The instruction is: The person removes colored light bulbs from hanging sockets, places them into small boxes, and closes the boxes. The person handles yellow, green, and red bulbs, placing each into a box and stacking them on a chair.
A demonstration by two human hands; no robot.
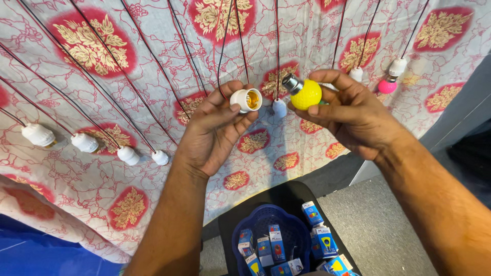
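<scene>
My left hand (215,130) grips a white lamp socket (246,100) that hangs on a black wire, with its brass-lined opening turned toward the right. My right hand (353,115) holds a small yellow bulb (305,93) between thumb and fingers, its metal screw base pointing left at the socket. A small gap separates the bulb's base from the socket. Both hands are raised in front of a hanging cloth (153,56) printed with red and gold medallions.
Several empty white sockets (84,142) dangle on wires at the left, and one more (279,108) hangs between my hands. A pink bulb (387,85) sits in a socket at the upper right. Below, a blue basket (291,230) on a black stool holds several small bulb boxes.
</scene>
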